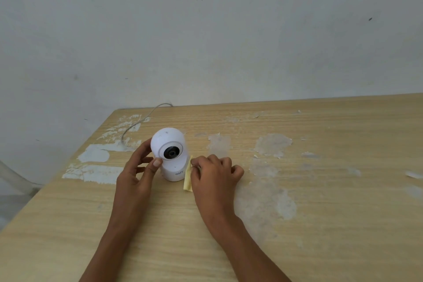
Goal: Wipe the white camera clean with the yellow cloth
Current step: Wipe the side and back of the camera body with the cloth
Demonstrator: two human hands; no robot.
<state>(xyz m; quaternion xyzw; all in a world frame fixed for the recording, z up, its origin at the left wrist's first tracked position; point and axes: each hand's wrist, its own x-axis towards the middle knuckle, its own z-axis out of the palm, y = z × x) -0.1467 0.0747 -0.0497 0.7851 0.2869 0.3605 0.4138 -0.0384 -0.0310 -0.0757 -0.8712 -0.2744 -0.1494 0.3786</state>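
Under right hand (215, 173), yellow cloth (188, 178) mostly hidden

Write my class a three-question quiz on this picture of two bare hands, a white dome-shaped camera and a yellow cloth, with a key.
1. True or false: the white dome-shaped camera lies tipped over on the worn wooden table.
2. Which hand holds the folded yellow cloth? A left, B right, C neither.
3. Fill in: the thin grey cable runs from behind the camera off the table's ____ edge.

Key
1. False: it stands upright, steadied by the left hand.
2. B: the right hand pinches it beside the camera's base.
3. Far.
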